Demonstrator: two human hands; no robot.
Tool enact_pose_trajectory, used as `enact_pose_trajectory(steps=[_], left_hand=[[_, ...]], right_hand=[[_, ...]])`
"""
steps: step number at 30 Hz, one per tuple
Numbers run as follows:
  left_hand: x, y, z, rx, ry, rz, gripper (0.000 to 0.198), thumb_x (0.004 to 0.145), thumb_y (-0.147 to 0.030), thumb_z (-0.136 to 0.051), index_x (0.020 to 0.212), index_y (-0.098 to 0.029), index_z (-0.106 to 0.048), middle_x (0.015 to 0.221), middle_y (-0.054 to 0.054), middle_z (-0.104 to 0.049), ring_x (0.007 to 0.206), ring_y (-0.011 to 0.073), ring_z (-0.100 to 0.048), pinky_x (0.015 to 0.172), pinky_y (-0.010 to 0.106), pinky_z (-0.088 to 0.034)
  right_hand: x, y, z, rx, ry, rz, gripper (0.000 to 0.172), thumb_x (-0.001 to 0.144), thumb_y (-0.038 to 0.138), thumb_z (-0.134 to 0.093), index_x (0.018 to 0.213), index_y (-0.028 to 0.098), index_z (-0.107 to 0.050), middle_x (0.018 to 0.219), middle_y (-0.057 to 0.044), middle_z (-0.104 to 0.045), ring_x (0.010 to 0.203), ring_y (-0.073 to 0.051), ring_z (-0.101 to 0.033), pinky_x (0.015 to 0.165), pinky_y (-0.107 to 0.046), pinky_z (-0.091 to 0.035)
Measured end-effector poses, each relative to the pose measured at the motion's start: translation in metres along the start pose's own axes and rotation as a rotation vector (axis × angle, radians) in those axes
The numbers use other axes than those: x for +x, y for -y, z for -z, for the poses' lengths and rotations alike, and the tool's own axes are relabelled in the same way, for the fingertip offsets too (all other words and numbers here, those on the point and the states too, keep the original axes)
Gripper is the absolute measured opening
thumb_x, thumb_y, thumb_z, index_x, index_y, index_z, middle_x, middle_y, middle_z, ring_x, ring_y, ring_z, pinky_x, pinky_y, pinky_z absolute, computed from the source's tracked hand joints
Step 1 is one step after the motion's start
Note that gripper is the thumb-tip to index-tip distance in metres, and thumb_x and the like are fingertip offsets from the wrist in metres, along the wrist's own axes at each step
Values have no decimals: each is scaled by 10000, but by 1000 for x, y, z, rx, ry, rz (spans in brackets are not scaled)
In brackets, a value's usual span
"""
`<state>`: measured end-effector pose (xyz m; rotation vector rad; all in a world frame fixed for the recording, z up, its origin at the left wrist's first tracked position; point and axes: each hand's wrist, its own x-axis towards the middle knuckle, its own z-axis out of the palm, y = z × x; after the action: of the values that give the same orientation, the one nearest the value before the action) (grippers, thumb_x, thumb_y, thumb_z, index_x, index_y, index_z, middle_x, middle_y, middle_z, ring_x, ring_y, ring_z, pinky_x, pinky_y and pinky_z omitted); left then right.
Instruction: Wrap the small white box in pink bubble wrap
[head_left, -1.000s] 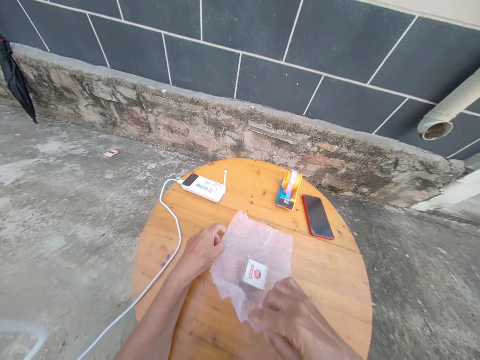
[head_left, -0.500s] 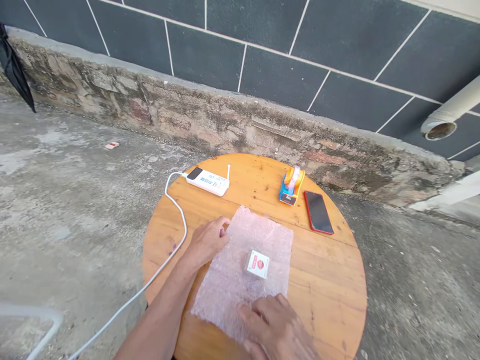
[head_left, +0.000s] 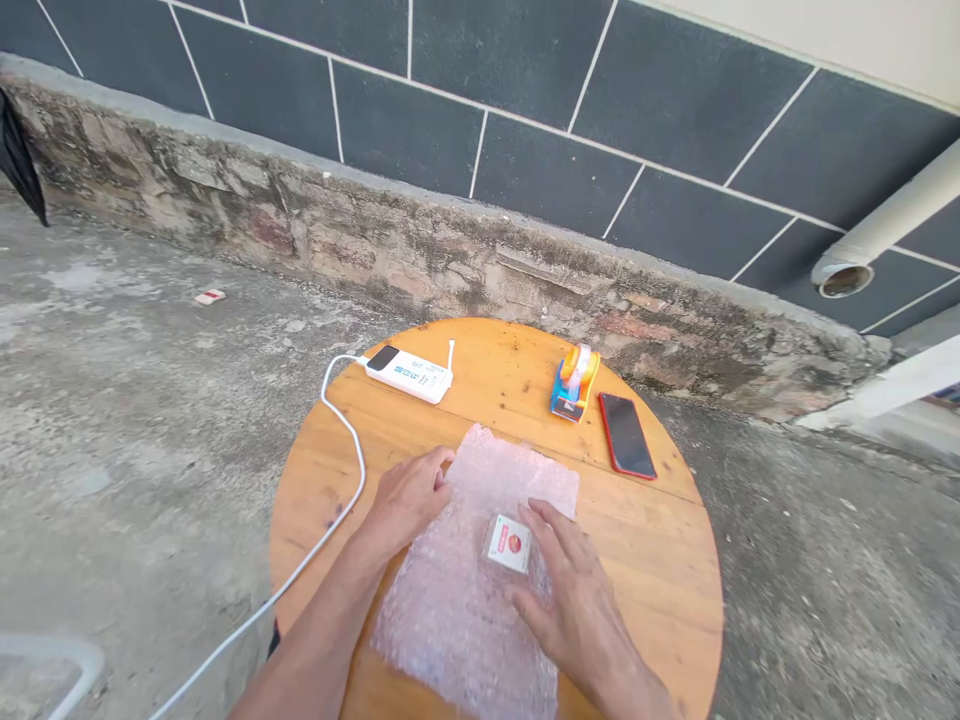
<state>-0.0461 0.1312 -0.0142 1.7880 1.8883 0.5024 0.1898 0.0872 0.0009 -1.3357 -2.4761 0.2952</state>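
Observation:
A pinkish sheet of bubble wrap (head_left: 457,610) lies spread over the round wooden table. On its middle sits a small white box (head_left: 510,545) with red print and a round red picture on top. My left hand (head_left: 411,500) is at the sheet's upper left edge, its fingers curled in and closed on that edge; the fingertips are partly hidden. Over the right side of the sheet, my right hand (head_left: 570,590) is open, thumb and fingers apart. Its index fingertip is close to the box's right side; whether it touches cannot be made out.
Toward the back of the wooden table (head_left: 315,500) lie a white power bank (head_left: 409,374) with a cable (head_left: 360,440), a blue and orange tape dispenser (head_left: 575,383) and a red-edged phone (head_left: 627,435). Behind stand a low stone ledge (head_left: 375,240) and a dark tiled wall.
My right hand has moved up from the sheet's near edge to beside the white box, its fingers spreading. My left hand stays at the left edge. The view has shifted slightly.

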Motion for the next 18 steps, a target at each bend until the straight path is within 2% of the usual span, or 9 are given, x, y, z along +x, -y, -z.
enact_pose_trajectory(steps=[3,6,9,12,15,18], left_hand=[[-1,-1,1,12,-1,-4,313,756,-144,-489,1025,-277,-579,755,-41,-640,725,144,-588,581,230,-308],[0,-1,0,22,7,-4,335,748,-133,-482,1033,-281,-578,772,-41,-645,740,144,-590,584,230,-306],[1,0,-1,24,12,0,369,730,-119,-476,1047,-282,-573,782,-40,-648,748,145,-589,588,231,-303],[2,2,-2,19,13,2,377,726,-117,-467,1049,-283,-569,781,-40,-646,735,144,-586,587,233,-302],[2,1,-2,19,11,2,382,730,-125,-467,1063,-285,-567,788,-38,-645,733,147,-586,590,235,-308],[1,0,-1,26,10,2,394,734,-128,-472,1085,-285,-563,792,-36,-646,745,149,-588,597,233,-319]], right_hand=[[12,4,-8,48,58,13,653,737,115,-559,1358,221,-386,1306,-100,-517,1155,-289,-498,952,-466,-420],[7,-6,3,82,-4,22,540,810,146,-511,1334,231,-413,1250,-96,-569,1125,-266,-531,940,-443,-434],[-9,-37,27,47,-120,-83,499,856,285,-526,1336,240,-401,1273,-95,-563,1159,-266,-528,940,-429,-449],[-29,-82,45,-12,-165,-256,508,862,377,-520,1336,242,-399,1282,-89,-564,1159,-262,-542,937,-421,-466],[-45,-123,51,-45,-152,-336,530,857,431,-508,1334,225,-401,1247,-97,-591,1089,-261,-595,889,-409,-500],[-56,-137,48,-111,-201,-305,512,853,412,-490,1320,213,-422,1303,-112,-540,1196,-297,-510,962,-483,-439]])
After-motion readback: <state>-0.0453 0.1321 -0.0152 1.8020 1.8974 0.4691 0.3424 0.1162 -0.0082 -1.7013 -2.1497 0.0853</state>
